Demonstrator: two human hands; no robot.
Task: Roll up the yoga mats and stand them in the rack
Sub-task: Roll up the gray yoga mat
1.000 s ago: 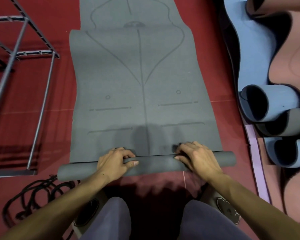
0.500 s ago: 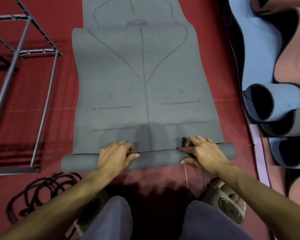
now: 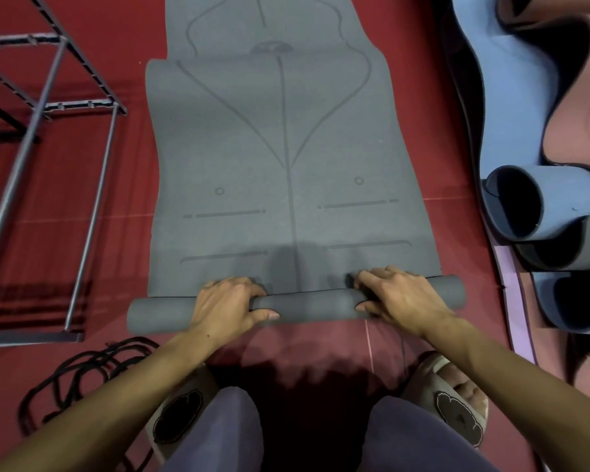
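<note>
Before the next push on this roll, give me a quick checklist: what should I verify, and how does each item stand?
1. Both hands on the roll: ok. Left hand and right hand grip the rolled end of the grey yoga mat.
2. Roll even across its width: ok, both ends look alike in thickness.
3. Path ahead flat: not ok, a fold crosses the mat near its far end.
4. Sides free: ok, the metal rack on the left and the blue rolled mats on the right lie apart from the mat.
5. Black cord: ok, behind the roll.
6. Roll tightness: cannot tell.
</note>
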